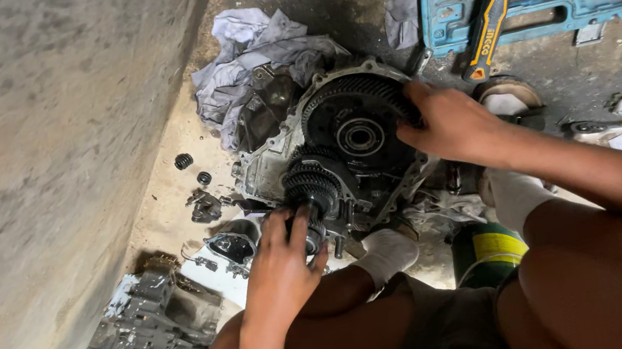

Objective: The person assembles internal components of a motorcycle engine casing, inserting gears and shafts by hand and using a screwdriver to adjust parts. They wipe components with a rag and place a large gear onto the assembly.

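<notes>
concrete wall [31, 162] fills the left, lower clutter indistinct | left hand [280, 268] fingers curled onto small gear cluster [313, 185], grip underneath hidden | gearbox casing [267, 165] on floor, centre, partly over grey rag [255, 41] | right hand [450, 124] grips large ring gear [355, 112] rim, fingertips hidden | blue socket set [551, 0] cut off at top right

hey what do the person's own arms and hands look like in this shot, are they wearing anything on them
Both hands are bare: the left hand and the right hand have no gloves, and no rings or watch show. Both forearms are uncovered, with no sleeves in view. Lower down the person wears dark shorts and white socks.
</notes>
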